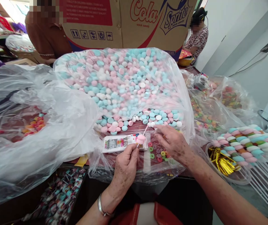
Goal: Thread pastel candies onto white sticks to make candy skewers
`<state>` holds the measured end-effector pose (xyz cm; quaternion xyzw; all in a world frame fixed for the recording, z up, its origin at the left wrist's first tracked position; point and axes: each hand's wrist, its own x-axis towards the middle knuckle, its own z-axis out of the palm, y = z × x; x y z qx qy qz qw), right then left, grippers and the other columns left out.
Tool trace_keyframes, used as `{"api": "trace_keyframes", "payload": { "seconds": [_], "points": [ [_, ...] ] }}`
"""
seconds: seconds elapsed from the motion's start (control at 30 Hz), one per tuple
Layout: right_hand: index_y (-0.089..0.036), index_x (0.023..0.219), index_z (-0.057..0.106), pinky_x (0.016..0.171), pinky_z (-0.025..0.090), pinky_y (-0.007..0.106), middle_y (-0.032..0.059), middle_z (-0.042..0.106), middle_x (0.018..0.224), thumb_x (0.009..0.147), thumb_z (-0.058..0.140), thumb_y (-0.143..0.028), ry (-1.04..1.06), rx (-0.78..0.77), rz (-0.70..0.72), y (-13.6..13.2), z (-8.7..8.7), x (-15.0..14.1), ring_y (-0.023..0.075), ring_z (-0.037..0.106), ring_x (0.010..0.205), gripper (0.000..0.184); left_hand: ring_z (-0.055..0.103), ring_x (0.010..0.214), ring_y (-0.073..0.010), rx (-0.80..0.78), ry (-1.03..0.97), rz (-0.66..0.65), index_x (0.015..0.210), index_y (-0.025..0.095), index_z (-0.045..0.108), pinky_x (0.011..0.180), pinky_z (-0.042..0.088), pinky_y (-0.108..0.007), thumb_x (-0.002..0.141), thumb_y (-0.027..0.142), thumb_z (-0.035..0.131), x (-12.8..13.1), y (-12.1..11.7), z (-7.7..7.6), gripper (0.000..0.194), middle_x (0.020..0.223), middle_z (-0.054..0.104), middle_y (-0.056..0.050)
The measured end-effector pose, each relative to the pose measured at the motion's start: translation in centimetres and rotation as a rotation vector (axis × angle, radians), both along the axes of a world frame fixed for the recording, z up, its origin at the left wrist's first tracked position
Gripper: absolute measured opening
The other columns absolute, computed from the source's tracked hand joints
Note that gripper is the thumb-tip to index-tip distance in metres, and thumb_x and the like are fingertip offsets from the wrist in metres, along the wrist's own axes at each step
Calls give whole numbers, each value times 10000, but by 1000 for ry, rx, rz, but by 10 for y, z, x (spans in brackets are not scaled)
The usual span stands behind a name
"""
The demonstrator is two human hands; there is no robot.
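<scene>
My left hand (126, 167) is closed round a thin white stick (144, 131) that carries a pink marshmallow (140, 139) near its lower part. My right hand (171, 142) reaches in from the right, fingertips pinched near the edge of the candy pile; what they hold is too small to make out. Just beyond both hands lies a big open plastic bag (183, 93) heaped with pink, blue and white round marshmallows (122, 81). Small coloured ring candies (157, 153) lie under the plastic between my hands.
Finished candy skewers (246, 143) lie stacked at the right over a tub of gold twist ties (220, 161). A crumpled plastic bag (30, 125) covers the left. A labelled packet (117, 143), a cardboard box (129, 22) and two other people stand behind.
</scene>
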<state>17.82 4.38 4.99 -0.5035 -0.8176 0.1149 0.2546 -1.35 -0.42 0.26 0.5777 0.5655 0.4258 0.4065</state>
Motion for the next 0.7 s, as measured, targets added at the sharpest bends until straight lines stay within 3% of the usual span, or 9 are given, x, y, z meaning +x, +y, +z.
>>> {"api": "trace_keyframes", "payload": {
  "seconds": [0.1, 0.2, 0.3, 0.5, 0.7],
  "points": [
    [-169, 937, 686, 830, 447, 359, 85, 666, 885, 912, 504, -197, -307, -92, 85, -2, -7, 6, 237, 567, 897, 186, 427, 534, -115, -6, 0, 8, 908, 183, 620, 542, 355, -209, 938, 334, 465, 0, 0, 0, 218, 578, 481, 54],
    [-152, 849, 682, 829, 431, 365, 92, 648, 856, 901, 523, -174, -464, -98, 108, -5, -12, 2, 244, 552, 876, 168, 429, 535, -112, -1, -5, 5, 893, 181, 614, 545, 357, -207, 938, 330, 466, 1, 0, 1, 215, 576, 474, 56],
    [-142, 818, 665, 826, 420, 354, 88, 639, 844, 891, 536, -152, -441, -117, 95, -7, -13, -1, 237, 545, 865, 148, 429, 523, -108, 3, -16, 3, 877, 179, 611, 538, 356, -203, 935, 322, 470, 1, 0, 2, 209, 566, 471, 58],
    [-175, 812, 633, 771, 400, 283, 24, 613, 820, 891, 559, -148, -131, -212, 120, -7, -8, 1, 177, 539, 843, 112, 430, 525, -105, 17, 10, 13, 883, 181, 606, 541, 355, -203, 936, 325, 468, 1, 1, 0, 205, 569, 469, 62],
    [-170, 809, 646, 773, 400, 304, 45, 625, 837, 901, 550, -201, -277, -260, 44, -8, -8, -12, 197, 554, 852, 136, 431, 514, -108, 15, 17, -4, 868, 175, 605, 527, 357, -206, 935, 333, 458, 1, 0, 1, 225, 560, 465, 63]
  ]
}}
